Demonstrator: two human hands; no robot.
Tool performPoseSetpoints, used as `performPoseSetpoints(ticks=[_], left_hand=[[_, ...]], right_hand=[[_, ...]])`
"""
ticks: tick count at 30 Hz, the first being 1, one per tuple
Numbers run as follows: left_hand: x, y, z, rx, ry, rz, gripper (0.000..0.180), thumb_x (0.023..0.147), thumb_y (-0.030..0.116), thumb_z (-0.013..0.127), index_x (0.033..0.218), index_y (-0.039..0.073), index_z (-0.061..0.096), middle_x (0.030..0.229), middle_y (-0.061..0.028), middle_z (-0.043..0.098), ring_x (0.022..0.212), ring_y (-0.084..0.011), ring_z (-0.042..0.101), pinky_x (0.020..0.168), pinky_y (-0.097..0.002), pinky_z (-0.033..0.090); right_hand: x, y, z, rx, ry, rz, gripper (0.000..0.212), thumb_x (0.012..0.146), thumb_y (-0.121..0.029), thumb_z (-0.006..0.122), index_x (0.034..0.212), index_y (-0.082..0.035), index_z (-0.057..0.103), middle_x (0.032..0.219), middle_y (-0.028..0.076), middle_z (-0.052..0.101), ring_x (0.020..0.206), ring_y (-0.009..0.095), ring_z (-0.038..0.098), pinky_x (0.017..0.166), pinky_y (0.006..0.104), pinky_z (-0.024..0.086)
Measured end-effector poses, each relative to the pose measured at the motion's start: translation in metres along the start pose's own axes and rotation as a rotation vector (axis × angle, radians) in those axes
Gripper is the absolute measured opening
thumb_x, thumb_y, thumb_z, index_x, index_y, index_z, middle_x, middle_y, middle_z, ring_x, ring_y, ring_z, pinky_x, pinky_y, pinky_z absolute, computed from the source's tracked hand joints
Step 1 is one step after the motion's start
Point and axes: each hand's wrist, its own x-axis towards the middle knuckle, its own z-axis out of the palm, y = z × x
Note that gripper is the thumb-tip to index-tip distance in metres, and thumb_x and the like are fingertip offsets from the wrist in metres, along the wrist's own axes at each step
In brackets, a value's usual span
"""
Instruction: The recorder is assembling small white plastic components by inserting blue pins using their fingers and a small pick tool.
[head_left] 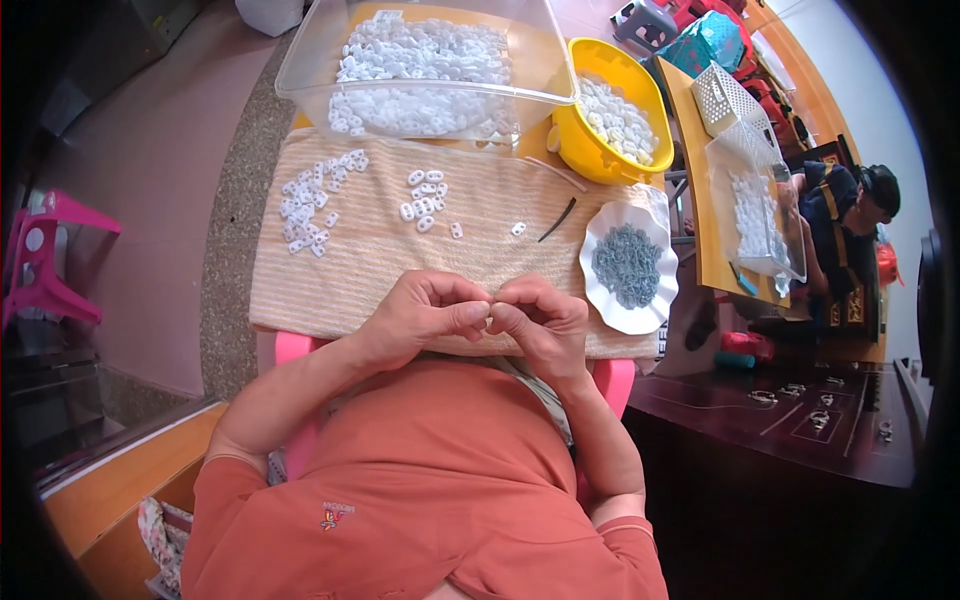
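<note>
Over the near edge of the striped cloth (380, 260), my left hand (428, 312) and my right hand (541, 320) meet, thumbs and fingertips pinched together. Whatever lies between them is too small and too covered to make out. Just beyond sit two single white plastic pieces with holes (518, 229), (457, 230) and a short dark strip (557, 220). A cluster of similar oval pieces (424, 198) lies farther off, and a larger pile of white pieces (309, 200) is at the left. Beside my right hand, a white wavy-rimmed dish (645, 318) holds many small grey metal-looking parts (628, 266).
A clear plastic bin (425, 100) of white pieces stands at the table's far side, next to a yellow basin (572, 150) of more pieces. Thin pale strips (557, 173) lie before it. On the right, another person (835, 215) sits by a second table (712, 260). A pink stool (60, 255) stands left.
</note>
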Motion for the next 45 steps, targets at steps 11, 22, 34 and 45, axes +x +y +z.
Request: performPoseSetpoints(ticks=[11, 22, 34, 45], left_hand=[[0.0, 0.002, -0.001, -0.059, -0.076, -0.101, 0.018, 0.092, 0.018, 0.062, 0.095, 0.0, 0.064, 0.085, -0.0035, 0.065, 0.075, -0.0084, 0.06, 0.069, -0.0232, 0.052], [-0.003, -0.002, 0.006, 0.34, 0.024, 0.151, 0.015, 0.093, 0.014, 0.059, 0.097, -0.001, 0.06, 0.082, -0.0015, 0.06, 0.074, -0.0062, 0.055, 0.068, -0.0211, 0.047], [-0.003, -0.004, 0.008, 0.436, 0.084, 0.229, 0.013, 0.093, 0.012, 0.06, 0.094, -0.001, 0.06, 0.081, -0.0027, 0.06, 0.074, -0.0071, 0.056, 0.067, -0.0223, 0.047], [-0.003, -0.008, 0.008, 0.429, 0.075, 0.229, 0.015, 0.094, 0.015, 0.058, 0.094, 0.0, 0.059, 0.079, -0.0007, 0.058, 0.074, -0.006, 0.055, 0.066, -0.0212, 0.047]], right_hand=[[-0.001, 0.007, -0.004, -0.171, -0.063, -0.201, 0.009, 0.081, 0.007, 0.067, 0.089, 0.005, 0.065, 0.089, 0.012, 0.062, 0.074, 0.014, 0.063, 0.063, 0.023, 0.051], [-0.005, 0.006, 0.001, 0.062, -0.039, 0.115, 0.01, 0.091, -0.002, 0.059, 0.094, 0.007, 0.063, 0.087, 0.01, 0.064, 0.073, 0.014, 0.065, 0.064, 0.0245, 0.055], [-0.008, 0.005, 0.004, 0.105, -0.022, 0.174, 0.012, 0.092, -0.003, 0.058, 0.099, 0.006, 0.06, 0.083, 0.008, 0.066, 0.074, 0.013, 0.066, 0.068, 0.0252, 0.056], [-0.015, 0.003, 0.014, 0.033, 0.194, 0.02, 0.008, 0.093, -0.002, 0.056, 0.098, 0.004, 0.056, 0.086, 0.007, 0.059, 0.069, 0.011, 0.061, 0.062, 0.023, 0.051]])
